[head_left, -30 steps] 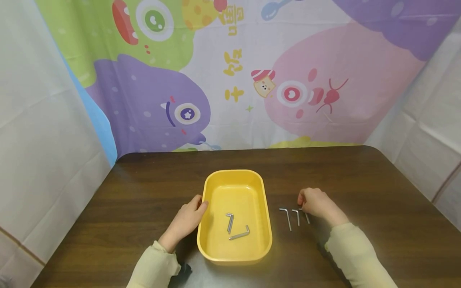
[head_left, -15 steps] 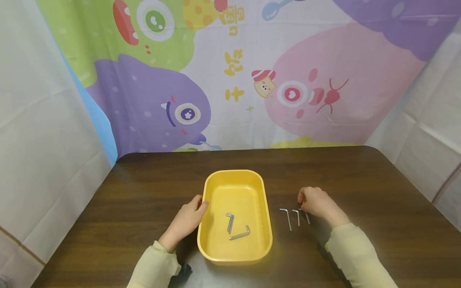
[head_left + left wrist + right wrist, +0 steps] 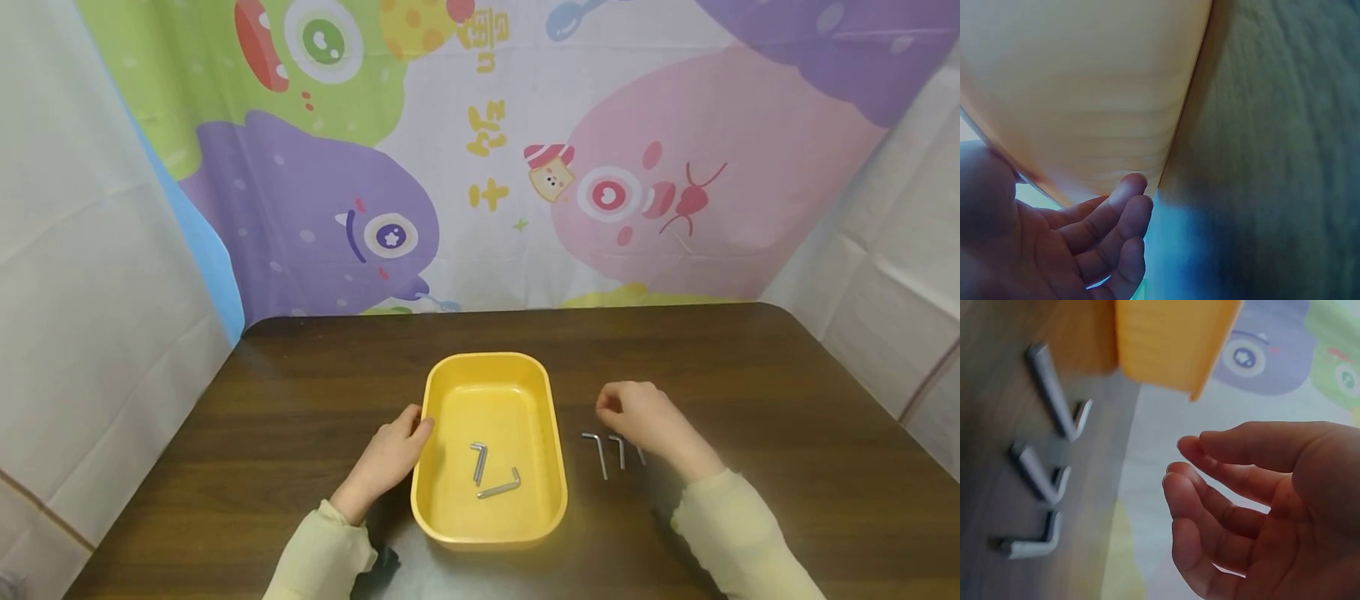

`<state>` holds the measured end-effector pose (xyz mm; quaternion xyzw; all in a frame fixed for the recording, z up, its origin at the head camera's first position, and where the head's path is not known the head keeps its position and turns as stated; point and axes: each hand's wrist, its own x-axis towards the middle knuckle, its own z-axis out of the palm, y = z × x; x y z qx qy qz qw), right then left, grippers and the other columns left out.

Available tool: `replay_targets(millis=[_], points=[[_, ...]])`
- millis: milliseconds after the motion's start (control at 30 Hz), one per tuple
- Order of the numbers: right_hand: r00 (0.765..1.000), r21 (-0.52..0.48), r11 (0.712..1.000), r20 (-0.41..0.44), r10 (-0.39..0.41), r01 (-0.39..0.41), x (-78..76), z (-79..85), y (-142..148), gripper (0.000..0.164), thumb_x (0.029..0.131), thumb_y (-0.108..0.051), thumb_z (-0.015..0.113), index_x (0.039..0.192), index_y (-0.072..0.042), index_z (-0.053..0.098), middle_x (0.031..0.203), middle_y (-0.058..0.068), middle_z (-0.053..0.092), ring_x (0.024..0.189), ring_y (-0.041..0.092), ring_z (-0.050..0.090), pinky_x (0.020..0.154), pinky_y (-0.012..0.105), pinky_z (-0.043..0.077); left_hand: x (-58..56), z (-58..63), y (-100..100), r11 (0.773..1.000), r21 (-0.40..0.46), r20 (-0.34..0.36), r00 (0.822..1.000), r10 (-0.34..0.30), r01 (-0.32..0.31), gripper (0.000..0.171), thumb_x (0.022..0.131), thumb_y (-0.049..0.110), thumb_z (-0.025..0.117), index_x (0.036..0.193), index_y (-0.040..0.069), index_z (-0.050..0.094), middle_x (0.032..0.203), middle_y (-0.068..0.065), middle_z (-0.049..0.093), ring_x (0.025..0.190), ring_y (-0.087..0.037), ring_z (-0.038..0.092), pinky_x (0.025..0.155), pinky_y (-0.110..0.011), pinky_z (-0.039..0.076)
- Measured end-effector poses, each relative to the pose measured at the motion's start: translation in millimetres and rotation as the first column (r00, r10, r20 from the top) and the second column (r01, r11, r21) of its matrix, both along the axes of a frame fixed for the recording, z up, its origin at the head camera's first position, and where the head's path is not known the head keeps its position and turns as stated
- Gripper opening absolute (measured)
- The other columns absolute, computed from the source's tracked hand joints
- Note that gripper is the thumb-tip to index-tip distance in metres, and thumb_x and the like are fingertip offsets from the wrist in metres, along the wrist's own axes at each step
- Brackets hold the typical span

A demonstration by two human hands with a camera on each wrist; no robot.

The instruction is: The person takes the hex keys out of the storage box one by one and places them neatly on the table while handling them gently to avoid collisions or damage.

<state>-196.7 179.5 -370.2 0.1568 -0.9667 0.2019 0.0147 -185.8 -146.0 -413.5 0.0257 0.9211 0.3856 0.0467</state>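
My left hand [image 3: 386, 460] holds the left wall of a yellow plastic tray [image 3: 557, 433], thumb over the rim and fingers against the outside. In the left wrist view, its fingertips [image 3: 1132, 186] lie at the tray's outer wall. Silvery L-shaped hex keys [image 3: 498, 486] lie on the tray floor. To the tray's right, three more rest on the table: the longest hex key [image 3: 601, 458], a shorter hex key [image 3: 1035, 475], and a third hex key [image 3: 1032, 549] partly covered by my hand in the head view. Above them hovers my right hand [image 3: 651, 419], fingers loosely bent and nothing between them.
The dark wood-grain table [image 3: 315, 375] has rounded far corners. Behind it hangs a cartoon-print cloth [image 3: 495, 250], and pale curtains [image 3: 877, 308] close off both sides. A small dark item [image 3: 378, 571] shows beside the left sleeve.
My right hand has lifted off the rightmost hex key and shifted left, towards the tray, carrying nothing. The left hand, tray and hex keys stay where they were.
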Motion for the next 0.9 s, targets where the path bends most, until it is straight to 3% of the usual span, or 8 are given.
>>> replay_targets(millis=[267, 900], points=[[0.997, -0.060, 0.996, -0.039, 0.069, -0.071, 13.0, 12.0, -14.9, 0.006, 0.081, -0.013, 0.061, 0.075, -0.015, 0.063, 0.072, -0.005, 0.058, 0.065, 0.010, 0.047, 0.064, 0.029, 0.042, 0.2, 0.2, 0.0, 1.000, 0.002, 0.004, 1.000, -0.002, 0.002, 0.030, 0.095, 0.031, 0.040, 0.107, 0.007, 0.052, 0.076, -0.005, 0.058, 0.063, -0.014, 0.053, 0.060, -0.027, 0.043], [0.995, -0.102, 0.994, -0.090, 0.031, -0.040, 33.8, 21.2, -49.8, 0.004, 0.081, -0.017, 0.063, 0.079, -0.014, 0.065, 0.070, -0.007, 0.057, 0.063, 0.006, 0.049, 0.062, 0.026, 0.042, 0.9, 1.6, 0.0, 1.000, 0.018, 0.019, 1.000, -0.003, 0.002, 0.029, 0.095, 0.032, 0.040, 0.107, 0.007, 0.051, 0.075, -0.005, 0.056, 0.063, -0.014, 0.052, 0.060, -0.027, 0.042]])
